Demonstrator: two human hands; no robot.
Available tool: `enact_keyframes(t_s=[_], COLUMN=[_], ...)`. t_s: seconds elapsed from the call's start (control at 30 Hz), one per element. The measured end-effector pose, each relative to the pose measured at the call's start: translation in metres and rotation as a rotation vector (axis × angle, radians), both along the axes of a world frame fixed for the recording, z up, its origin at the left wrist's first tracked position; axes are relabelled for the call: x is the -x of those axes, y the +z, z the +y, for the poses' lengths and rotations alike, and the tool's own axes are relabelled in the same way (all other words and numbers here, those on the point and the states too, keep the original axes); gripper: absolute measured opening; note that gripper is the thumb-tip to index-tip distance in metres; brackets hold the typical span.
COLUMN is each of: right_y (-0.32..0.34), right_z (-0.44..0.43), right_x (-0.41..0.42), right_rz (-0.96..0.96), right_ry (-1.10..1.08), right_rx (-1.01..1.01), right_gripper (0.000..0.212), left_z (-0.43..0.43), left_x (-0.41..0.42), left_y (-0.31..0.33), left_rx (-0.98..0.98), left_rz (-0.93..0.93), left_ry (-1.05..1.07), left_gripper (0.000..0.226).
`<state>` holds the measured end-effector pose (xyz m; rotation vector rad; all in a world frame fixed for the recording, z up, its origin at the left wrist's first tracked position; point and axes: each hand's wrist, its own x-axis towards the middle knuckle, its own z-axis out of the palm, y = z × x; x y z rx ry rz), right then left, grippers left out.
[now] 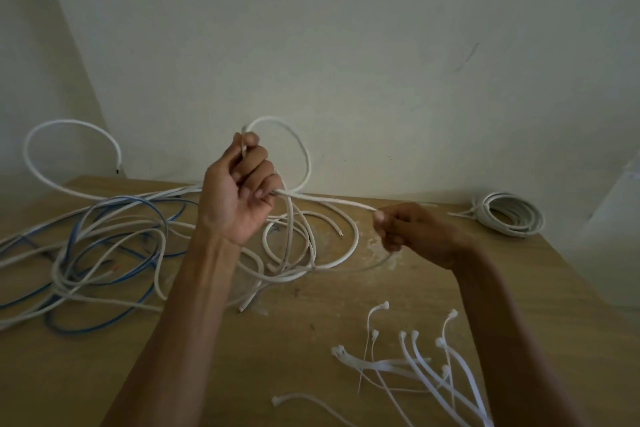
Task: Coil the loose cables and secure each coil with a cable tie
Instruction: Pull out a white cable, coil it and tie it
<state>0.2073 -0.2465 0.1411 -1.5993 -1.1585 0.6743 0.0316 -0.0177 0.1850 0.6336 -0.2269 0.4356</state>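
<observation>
Blue and white loose cables (86, 253) are spread on the table (277, 357), cut off at the left edge. A white cable (304, 149) is gripped in the left hand (239, 198) and pinched by the right hand (412, 232). A tied coil (509, 215) lies far right; cable ties (426, 367) are cropped below

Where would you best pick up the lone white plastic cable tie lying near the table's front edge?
Probably pinch the lone white plastic cable tie by its strap just behind the blocky head, from above: it lies flat on the wooden table, apart from the tie pile.
</observation>
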Motion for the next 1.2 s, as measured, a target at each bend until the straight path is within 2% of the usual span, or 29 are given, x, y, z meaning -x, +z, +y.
enact_keyframes(t_s=[0.07, 0.1, 0.2, 0.3, 0.33, 0.4, 0.47, 0.57, 0.63, 0.67, 0.7, 0.73, 0.77, 0.8, 0.9, 0.93, 0.97, 1.0, 1.03, 1.07, 1.17, 1.2], right_y=[-0.002, -0.001, 0.002, 0.004, 0.005, 0.009, 0.014, 0.019, 0.023, 0.027, 0.032, 0.036, 0.04, 0.041, 0.031, 0.027, 0.025, 0.024, 0.025, 0.025, 0.023, 0.021], right_z=[-0.004, -0.005, -0.022, -0.049, -0.056, -0.063, -0.057, -0.031, -0.015, -0.009, -0.007, -0.006, -0.005, -0.002, 0.008, 0.01, 0.008, 0.005, -0.001, -0.007, -0.018, -0.019], right_x=[-0.011, -0.016, -0.028, -0.038, -0.04, -0.043, -0.042, -0.036, -0.027, -0.019, -0.012, -0.006, 0.001, 0.008, 0.018, 0.018, 0.015, 0.011, 0.006, 0.001, -0.01, -0.016], right_rz=[0.184, 0.202, 0.032, -0.027, -0.061, -0.083, 0.113, 0.668, 0.944, 1.032, 1.071, 1.033, 0.896, 0.631, -0.492, -0.755, -0.881, -0.89, -0.818, -0.661, 0.055, 0.202], right_ry=[-0.076, -0.135, -0.228, 0.009, 0.007, -0.146, -0.297, -0.367, -0.3, -0.219, -0.144, -0.116, -0.162, -0.274, -0.657, -0.741, -0.792, -0.803, -0.775, -0.728, -0.645, -0.671], right_rx=[-0.072, -0.078, 0.054, 0.184, 0.209, 0.183, 0.049, -0.243, -0.412, -0.485, -0.533, -0.54, -0.517, -0.463, -0.23, -0.129, -0.021, 0.075, 0.141, 0.146, -0.123, -0.211], right_gripper=[0.043, 0.044, 0.041, 0.026, 0.028, 0.049, 0.059, 0.041, 0.024, 0.016, 0.018, 0.024, 0.027, 0.028, 0.023, 0.022, 0.022, 0.021, 0.02, 0.022, 0.05, 0.052], left_z=[0.001, 0.0, -0.003, -0.003, -0.004, -0.007, -0.012, -0.023, -0.03, -0.034, -0.037, -0.04, -0.041, -0.043, -0.041, -0.039, -0.035, -0.031, -0.026, -0.022, -0.013, -0.012], left_x=[0.0, -0.002, -0.008, -0.009, -0.009, -0.01, -0.013, -0.017, -0.018, -0.018, -0.018, -0.018, -0.019, -0.019, -0.018, -0.017, -0.015, -0.013, -0.01, -0.006, 0.001, 0.002], left_y=[-0.002, -0.003, -0.004, -0.005, -0.005, -0.006, -0.007, -0.007, -0.007, -0.008, -0.008, -0.008, -0.009, -0.008, -0.008, -0.008, -0.008, -0.007, -0.005, -0.003, 0.003, 0.004], left_rx=[-0.028, -0.032, -0.012, 0.003, 0.006, 0.011, -0.012, -0.164, -0.306, -0.38, -0.447, -0.494, -0.517, -0.528, -0.571, -0.56, -0.52, -0.462, -0.397, -0.332, -0.218, -0.222], left_rz=[0.021, 0.031, 0.042, 0.114, 0.134, 0.155, 0.164, 0.193, 0.201, 0.211, 0.224, 0.233, 0.232, 0.227, 0.212, 0.205, 0.202, 0.2, 0.2, 0.198, 0.182, 0.189], left_ry=[0.04, 0.062, 0.069, 0.061, 0.056, 0.058, 0.071, 0.109, 0.153, 0.187, 0.224, 0.258, 0.282, 0.297, 0.322, 0.308, 0.285, 0.26, 0.238, 0.213, 0.132, 0.117], left_gripper=[0.04, 0.041, 0.045, 0.05, 0.051, 0.052, 0.049, 0.042, 0.036, 0.034, 0.033, 0.032, 0.031, 0.031, 0.032, 0.032, 0.032, 0.032, 0.031, 0.03, 0.015, 0.013])
